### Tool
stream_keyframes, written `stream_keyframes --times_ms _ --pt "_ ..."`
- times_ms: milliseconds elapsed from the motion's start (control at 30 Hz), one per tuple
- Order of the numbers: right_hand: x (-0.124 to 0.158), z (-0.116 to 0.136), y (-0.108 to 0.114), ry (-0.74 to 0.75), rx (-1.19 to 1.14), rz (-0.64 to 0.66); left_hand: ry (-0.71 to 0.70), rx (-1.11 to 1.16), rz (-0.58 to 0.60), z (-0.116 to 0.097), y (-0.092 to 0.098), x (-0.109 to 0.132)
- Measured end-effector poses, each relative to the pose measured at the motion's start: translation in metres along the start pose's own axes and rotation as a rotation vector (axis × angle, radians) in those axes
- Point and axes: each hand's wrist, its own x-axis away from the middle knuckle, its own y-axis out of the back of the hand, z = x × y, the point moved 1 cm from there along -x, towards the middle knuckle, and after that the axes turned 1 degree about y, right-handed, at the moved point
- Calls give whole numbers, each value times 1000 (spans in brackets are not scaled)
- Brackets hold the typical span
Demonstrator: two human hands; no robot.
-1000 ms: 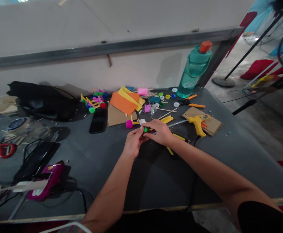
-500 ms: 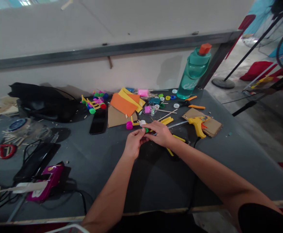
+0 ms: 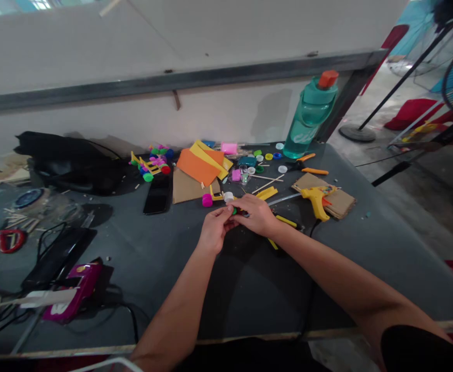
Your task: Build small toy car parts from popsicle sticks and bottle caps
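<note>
My left hand (image 3: 213, 228) and my right hand (image 3: 256, 214) meet over the middle of the table. Between their fingertips is a green bottle cap (image 3: 235, 211), mostly covered, and both hands are closed on it. Just beyond the fingers stand a white cap (image 3: 228, 197) and a magenta cap (image 3: 207, 200), with a small yellow piece (image 3: 215, 195) near them. Yellow strips (image 3: 267, 193) lie past my right hand. A black-and-yellow tool (image 3: 286, 221), partly hidden, lies beside my right wrist.
A yellow glue gun (image 3: 316, 200) rests on cardboard at the right. Behind it are orange-handled pliers (image 3: 315, 171) and a teal bottle (image 3: 307, 119). Loose caps, orange paper (image 3: 196, 166) and a phone (image 3: 157, 195) lie farther back. A purple power strip (image 3: 75, 292) with cords sits left.
The fingers of my right hand have bent in slightly over the green bottle cap, which shows less now. Otherwise the hands and table look the same.
</note>
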Motion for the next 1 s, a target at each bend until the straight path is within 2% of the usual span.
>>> stream_keyframes --times_ms 267,533,767,1000 --pt "0 0 1 -34 39 -38 -11 2 2 1 -1 0" --pt "2 -1 1 -9 44 1 -32 -86 5 2 2 -1" --pt "-1 1 4 -21 60 -12 1 10 20 -1 -1 0" --pt "1 -2 2 7 39 -22 -9 -30 7 0 0 -1"
